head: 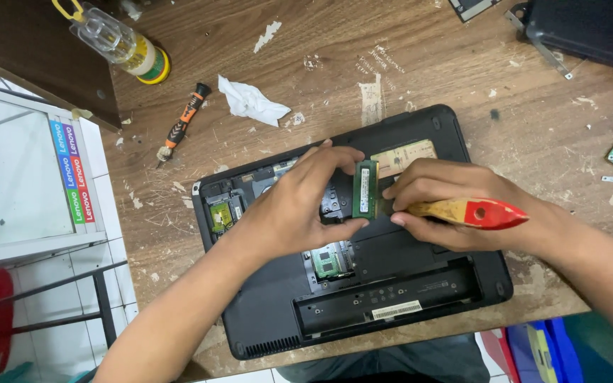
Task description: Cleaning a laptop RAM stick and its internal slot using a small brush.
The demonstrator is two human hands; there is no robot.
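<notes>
Scratched wooden tabletop w/ opened black laptop. Left hand pinches green memory stick upright over laptop; right hand closed on brush handle, bristles at stick.

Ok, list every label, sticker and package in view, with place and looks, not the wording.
Module sticker: pale strip on the green memory module between the left hand and right hand.
Barcode label: white strip, laptop's near edge.
Tan sticker: rectangular, laptop's far side.
Colour strip: blue, red, green bands on the white frame, left.
Bottle label: yellow-green band, top left.
</notes>
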